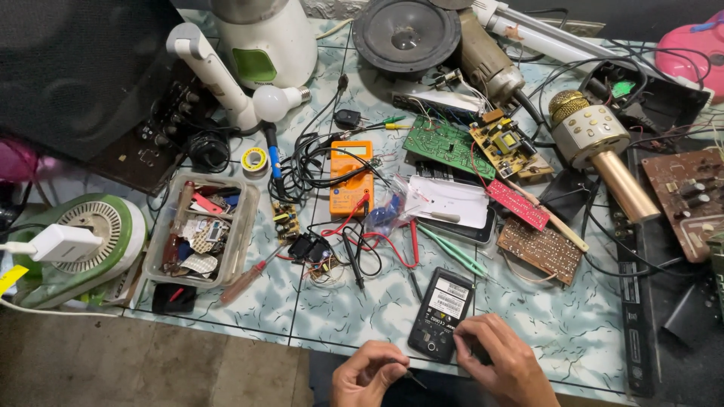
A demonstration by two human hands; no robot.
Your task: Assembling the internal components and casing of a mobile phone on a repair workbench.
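head view looks down on a small black device (pixel 442 312) with pale stickers on its back, lying at the near edge of a pale green marbled table (pixel 558 324). right hand (pixel 501 363) rests its curled fingers against the device's lower right corner, touching it; whether it actually grips anything there i cannot tell. left hand (pixel 369 372) sits just left of the device, off the table edge, fingers pinched together on a thin dark tool (pixel 411 376) whose tip points toward the right hand. just beyond the device lie green tweezers (pixel 452 252), and farther left a tangle of red and black probe leads (pixel 362 241) runs up to an orange multimeter (pixel 351 178). right of that sit a white flat case (pixel 448 202), a red circuit strip (pixel 517 204), a brown perforated board (pixel 540 249) and a green circuit board (pixel 445 145). a gold microphone (pixel 603 151) lies toward the far right. to the left, a clear plastic tray (pixel 240 234) holds small parts, with a red-handled screwdriver (pixel 245 282) near it. a round speaker cone (pixel 406 34) stands at the far edge.
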